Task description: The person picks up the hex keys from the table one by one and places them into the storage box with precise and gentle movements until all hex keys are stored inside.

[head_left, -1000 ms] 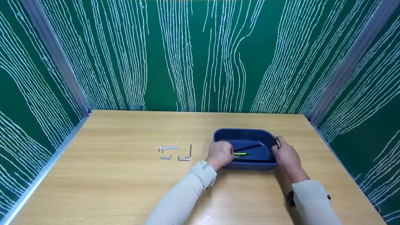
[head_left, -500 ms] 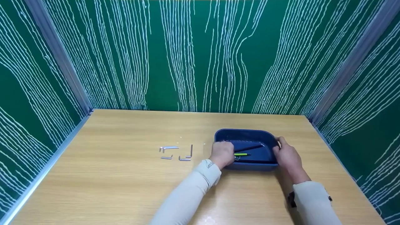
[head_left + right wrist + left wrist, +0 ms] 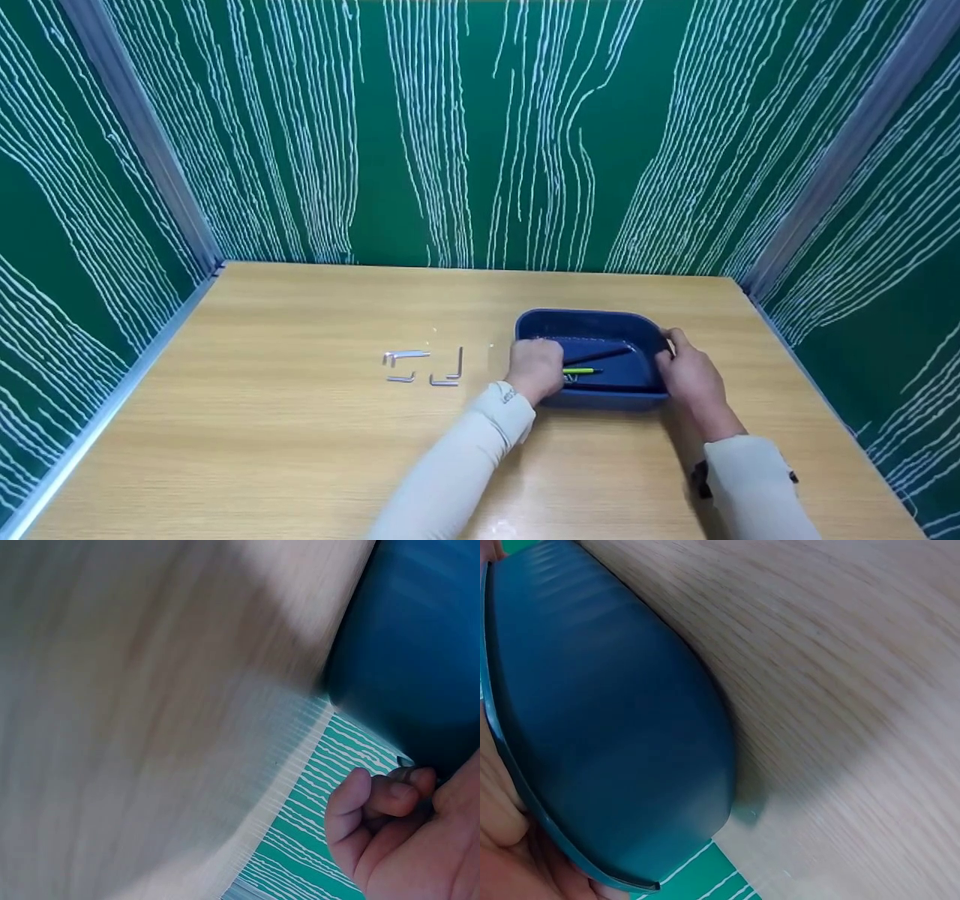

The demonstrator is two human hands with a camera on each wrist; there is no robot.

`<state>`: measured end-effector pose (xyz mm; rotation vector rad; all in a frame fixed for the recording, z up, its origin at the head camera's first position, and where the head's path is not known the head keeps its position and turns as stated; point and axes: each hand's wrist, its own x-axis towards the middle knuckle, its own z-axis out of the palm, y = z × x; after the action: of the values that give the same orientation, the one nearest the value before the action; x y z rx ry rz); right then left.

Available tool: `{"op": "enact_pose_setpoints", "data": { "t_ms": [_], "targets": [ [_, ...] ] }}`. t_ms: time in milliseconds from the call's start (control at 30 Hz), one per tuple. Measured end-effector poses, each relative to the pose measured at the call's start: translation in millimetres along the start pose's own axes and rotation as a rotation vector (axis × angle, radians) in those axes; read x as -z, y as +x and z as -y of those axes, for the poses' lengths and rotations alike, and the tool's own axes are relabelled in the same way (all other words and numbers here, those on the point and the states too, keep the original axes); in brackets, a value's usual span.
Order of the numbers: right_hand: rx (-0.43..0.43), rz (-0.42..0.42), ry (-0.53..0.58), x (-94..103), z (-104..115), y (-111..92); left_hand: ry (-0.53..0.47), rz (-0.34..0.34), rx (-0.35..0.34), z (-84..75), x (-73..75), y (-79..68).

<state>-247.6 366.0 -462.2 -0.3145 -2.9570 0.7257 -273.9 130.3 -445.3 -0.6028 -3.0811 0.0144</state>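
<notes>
A dark blue plastic tub (image 3: pixel 600 401) sits at the right of the table. My right hand (image 3: pixel 691 375) grips its right end, thumb at the rim and curled fingers outside the wall. My left hand (image 3: pixel 536 367) bends over the left end, back of the hand up, with its fingertips hidden inside the tub; I cannot tell what they hold. In the left wrist view its bent fingers (image 3: pixel 499 817) show behind the rim. Close by that hand lies a yellow-green pen (image 3: pixel 581 370) on the tub's floor, a small pale-green looped piece (image 3: pixel 571 379) beside it. Behind the pen is a dark stick (image 3: pixel 596 357).
Several silver hex keys (image 3: pixel 409 354) lie to the left of the tub on the wooden table (image 3: pixel 300 435). Tiny light specks (image 3: pixel 491 346) dot the surface between them. A green wall (image 3: pixel 480 150) with white wavy lines stands behind and along both sides.
My left hand has shifted slightly right within the tub. The green pen looks slightly turned, and its clip no longer shows. My right hand keeps its hold on the tub.
</notes>
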Motion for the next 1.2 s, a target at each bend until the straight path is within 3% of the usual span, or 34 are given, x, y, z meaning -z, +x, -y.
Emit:
{"op": "enact_pose_setpoints", "data": {
  "t_ms": [233,600,1067,1200],
  "targets": [
    [0.035,-0.035,-0.018,-1.3,-1.2,-0.6,0.042,-0.016,-0.014,-1.5,-0.3,-0.9],
    [-0.040,0.061,0.068,-1.7,-2.1,0.6,0.041,0.011,0.004,-4.7,-1.4,1.4],
    [-0.025,0.048,0.058,-1.0,-1.0,0.9,0.018,-0.005,0.010,-4.5,0.2,-0.3],
    [0.006,0.000,0.026,-2.3,-1.9,1.4,0.028,-0.038,0.009,-4.1,-1.1,-0.5]
  ]
}}
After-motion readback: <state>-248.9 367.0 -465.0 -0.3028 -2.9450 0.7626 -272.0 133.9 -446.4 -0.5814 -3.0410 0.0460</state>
